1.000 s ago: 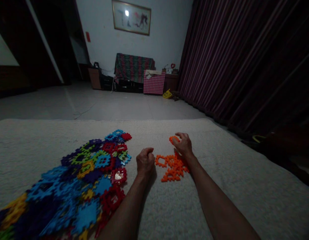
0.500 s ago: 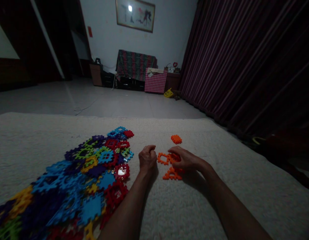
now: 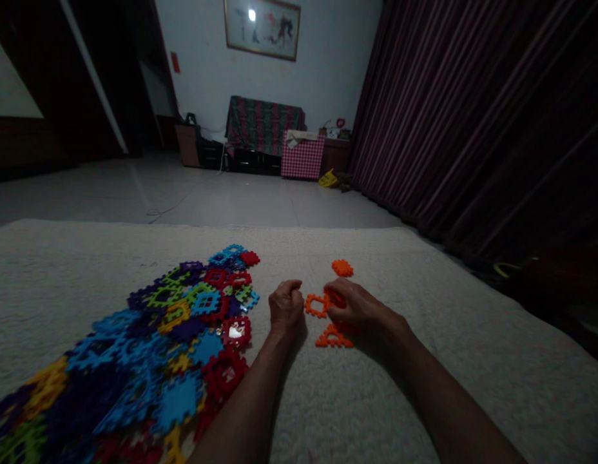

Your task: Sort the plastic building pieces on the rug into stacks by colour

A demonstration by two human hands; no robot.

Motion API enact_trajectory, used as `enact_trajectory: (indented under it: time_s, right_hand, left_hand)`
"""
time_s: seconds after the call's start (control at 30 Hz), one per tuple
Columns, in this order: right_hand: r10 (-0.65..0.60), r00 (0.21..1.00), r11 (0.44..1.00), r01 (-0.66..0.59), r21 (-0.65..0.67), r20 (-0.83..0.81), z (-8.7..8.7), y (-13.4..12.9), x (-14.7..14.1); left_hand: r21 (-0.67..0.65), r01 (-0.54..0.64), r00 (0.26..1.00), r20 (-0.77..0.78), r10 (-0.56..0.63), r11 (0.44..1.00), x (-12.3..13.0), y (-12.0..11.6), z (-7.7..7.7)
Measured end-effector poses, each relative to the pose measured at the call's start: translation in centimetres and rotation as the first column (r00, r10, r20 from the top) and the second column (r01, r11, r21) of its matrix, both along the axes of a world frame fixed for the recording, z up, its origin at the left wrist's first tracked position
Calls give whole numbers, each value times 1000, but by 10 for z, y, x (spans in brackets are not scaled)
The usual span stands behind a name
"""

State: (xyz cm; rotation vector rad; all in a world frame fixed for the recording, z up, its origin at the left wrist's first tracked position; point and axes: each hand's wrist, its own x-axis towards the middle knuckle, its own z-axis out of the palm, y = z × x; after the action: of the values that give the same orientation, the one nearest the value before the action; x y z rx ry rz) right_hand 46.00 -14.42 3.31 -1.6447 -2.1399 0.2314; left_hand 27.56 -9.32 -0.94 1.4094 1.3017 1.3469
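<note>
My right hand pinches an orange interlocking plastic tile between thumb and fingers, tilted up off the cloth and partly hidden by the hand. Just left of it lies a square orange frame tile with an open middle; whether the two touch I cannot tell. An orange triangular tile lies flat below the hand. Beyond the fingers rests a solid orange tile. My left hand is curled into a loose fist on the cloth, left of the frame tile, with nothing showing in it.
A large heap of blue, purple, red, green and yellow tiles spreads along my left side. Everything lies on a pale quilted cloth. Past its far edge are a tiled floor, a low cabinet and a dark curtain on the right.
My right hand's fingers have closed on an orange tile and tipped it upward beside the frame tile. The left fist has stayed in place.
</note>
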Motion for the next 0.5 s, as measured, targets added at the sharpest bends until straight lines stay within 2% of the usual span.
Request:
enact_trajectory:
  time_s: [0.13,0.27,0.37,0.43,0.5]
  right_hand:
    - [65,997,985,-57,163,-38,-10,20,3]
    - [80,996,970,-66,236,-49,-29,35,8]
    - [-88,994,971,101,216,-71,-33,35,4]
    - [-265,962,950,271,152,-61,-29,32,-3]
    - [-384,923,921,382,80,7,-22,29,-13]
  left_hand:
    - [-4,5,1000,-3,-5,1000,-1,-1,2]
    - [4,2,1000,-12,-2,1000,0,0,-1]
    - [10,12,1000,-23,-12,1000,0,2,-3]
    - [12,15,999,-29,-14,1000,-1,2,-2]
    - [11,15,999,-40,-15,1000,-1,1,0]
